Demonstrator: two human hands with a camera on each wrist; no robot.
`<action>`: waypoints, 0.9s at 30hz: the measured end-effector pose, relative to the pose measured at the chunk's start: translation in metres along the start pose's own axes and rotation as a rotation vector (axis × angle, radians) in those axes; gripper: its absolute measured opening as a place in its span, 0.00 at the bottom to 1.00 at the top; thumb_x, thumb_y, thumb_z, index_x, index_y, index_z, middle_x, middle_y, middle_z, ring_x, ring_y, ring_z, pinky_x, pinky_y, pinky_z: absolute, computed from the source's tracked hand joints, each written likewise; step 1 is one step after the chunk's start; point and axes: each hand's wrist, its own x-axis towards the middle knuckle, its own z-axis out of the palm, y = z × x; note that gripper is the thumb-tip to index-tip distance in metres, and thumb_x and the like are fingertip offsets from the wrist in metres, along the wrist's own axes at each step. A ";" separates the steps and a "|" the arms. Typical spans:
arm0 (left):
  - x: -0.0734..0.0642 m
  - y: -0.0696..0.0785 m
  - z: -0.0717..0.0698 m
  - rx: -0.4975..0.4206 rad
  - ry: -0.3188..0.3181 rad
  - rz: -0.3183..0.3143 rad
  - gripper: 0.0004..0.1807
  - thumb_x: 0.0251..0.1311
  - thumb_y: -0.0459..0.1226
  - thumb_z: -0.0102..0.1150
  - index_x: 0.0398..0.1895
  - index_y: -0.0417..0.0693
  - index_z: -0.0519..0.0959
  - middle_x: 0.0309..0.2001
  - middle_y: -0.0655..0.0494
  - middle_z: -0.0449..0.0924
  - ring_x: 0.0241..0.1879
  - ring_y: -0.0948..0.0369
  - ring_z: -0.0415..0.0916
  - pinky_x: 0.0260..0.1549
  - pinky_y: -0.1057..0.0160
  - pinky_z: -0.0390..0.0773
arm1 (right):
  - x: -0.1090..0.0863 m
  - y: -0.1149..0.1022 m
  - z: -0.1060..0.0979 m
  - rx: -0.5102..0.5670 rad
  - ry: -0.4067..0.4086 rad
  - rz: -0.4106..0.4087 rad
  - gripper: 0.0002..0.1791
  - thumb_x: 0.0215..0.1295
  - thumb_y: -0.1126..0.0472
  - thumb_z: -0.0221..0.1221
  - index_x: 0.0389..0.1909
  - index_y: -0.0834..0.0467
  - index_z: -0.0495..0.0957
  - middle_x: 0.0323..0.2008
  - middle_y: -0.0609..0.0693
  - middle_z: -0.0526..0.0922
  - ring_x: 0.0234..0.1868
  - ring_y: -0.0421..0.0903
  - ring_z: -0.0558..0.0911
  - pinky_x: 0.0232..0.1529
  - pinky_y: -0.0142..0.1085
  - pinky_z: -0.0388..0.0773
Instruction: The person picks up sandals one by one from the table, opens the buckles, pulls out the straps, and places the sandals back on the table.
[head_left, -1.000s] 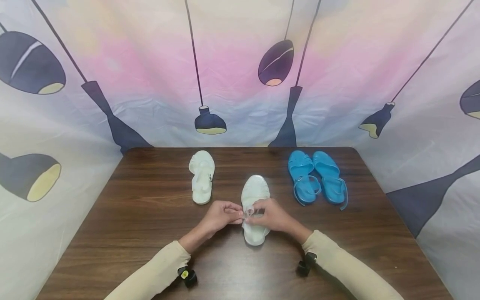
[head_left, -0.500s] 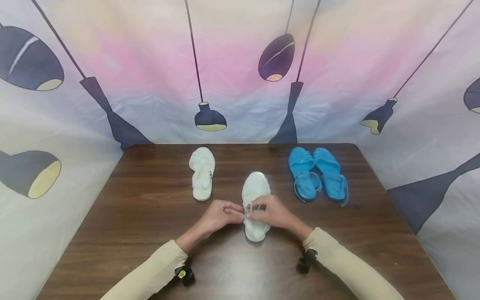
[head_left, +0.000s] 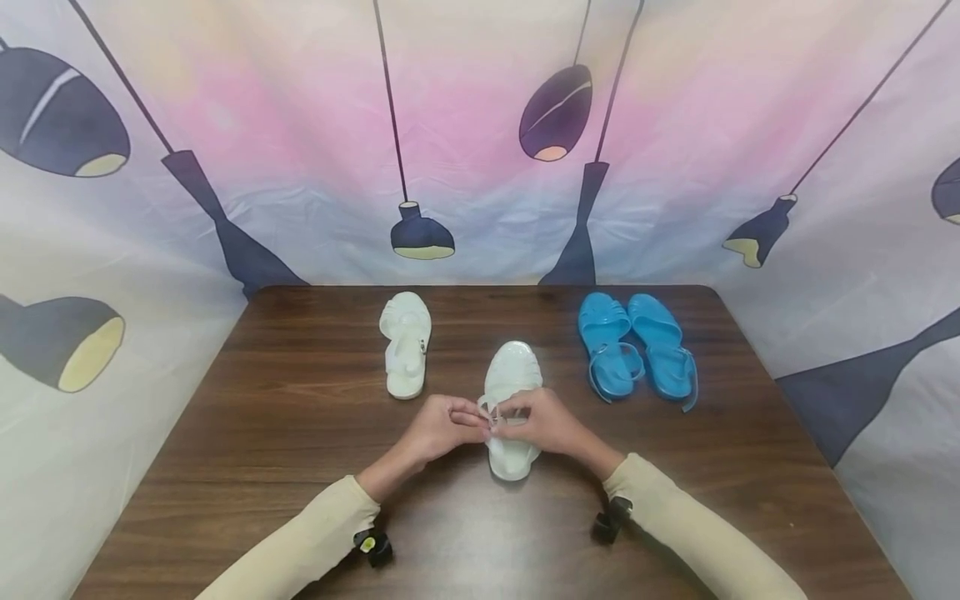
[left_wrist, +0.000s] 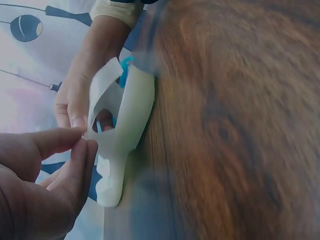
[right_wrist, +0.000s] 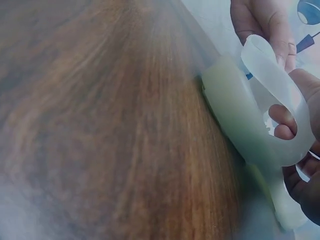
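Note:
A white jelly sandal (head_left: 513,364) lies sole down on the table between both hands, toe pointing away. My left hand (head_left: 441,429) pinches at the sandal's left side with thumb and fingertips. From the right, my right hand (head_left: 546,423) reaches over the sandal and pinches the thin end of its ankle strap. Both sets of fingertips meet there and hide most of the buckle area. In the left wrist view, the sandal's heel part (left_wrist: 137,100) stands behind the pinching fingers. The wide pale strap (right_wrist: 274,75) arches over the opening in the right wrist view.
Another white sandal (head_left: 406,367) lies at the back left of the brown wooden table (head_left: 300,350). A pair of blue sandals, one left (head_left: 603,321) and one right (head_left: 654,321), lies at the back right. A printed cloth (head_left: 480,167) hangs behind the table.
The thin strap end, earlier looped above the sandal by the right fingers, now shows farther left between both hands' fingertips. The left fingertips have come slightly closer to the right ones.

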 end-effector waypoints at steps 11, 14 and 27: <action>0.000 0.000 -0.001 0.166 0.061 0.147 0.12 0.60 0.37 0.73 0.41 0.38 0.86 0.37 0.49 0.88 0.37 0.58 0.86 0.35 0.68 0.84 | 0.001 0.001 0.000 0.020 -0.012 0.032 0.08 0.60 0.51 0.73 0.37 0.50 0.90 0.35 0.37 0.89 0.37 0.36 0.82 0.40 0.31 0.80; 0.003 -0.001 0.001 0.171 0.092 0.181 0.11 0.60 0.36 0.73 0.41 0.37 0.86 0.36 0.48 0.88 0.36 0.58 0.86 0.36 0.68 0.84 | 0.001 0.001 0.000 0.020 -0.014 0.027 0.08 0.60 0.52 0.73 0.37 0.50 0.90 0.34 0.37 0.89 0.36 0.36 0.82 0.40 0.31 0.80; 0.008 0.021 -0.010 0.342 0.190 0.315 0.06 0.62 0.37 0.72 0.39 0.46 0.89 0.35 0.57 0.89 0.35 0.65 0.84 0.37 0.66 0.84 | 0.000 0.000 -0.002 0.007 -0.003 0.064 0.11 0.56 0.53 0.75 0.37 0.53 0.90 0.34 0.40 0.89 0.35 0.36 0.82 0.38 0.30 0.81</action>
